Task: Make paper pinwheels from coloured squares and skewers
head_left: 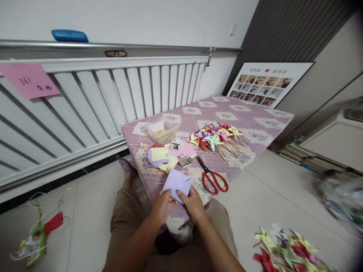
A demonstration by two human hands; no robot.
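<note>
A lavender paper square (178,183) with slits cut in from its corners is held over the near edge of the table. My left hand (162,206) pinches its lower left side, thumb on top. On the lower right side, my right hand (194,204) grips it the same way; the fingers beneath are partly hidden. Just beyond lies a pile of coloured paper squares (159,155), with thin sticks by it. A small open box (185,161) sits to the right of the pile. Scissors with red handles (214,182) lie right of my hands.
Paper pinwheels (214,138) on sticks cover the table's middle, beside a clear plastic box (163,132). More pinwheels (289,249) are at the lower right. A radiator (159,87) lines the wall. A power strip (36,249) with cables lies on the floor, left.
</note>
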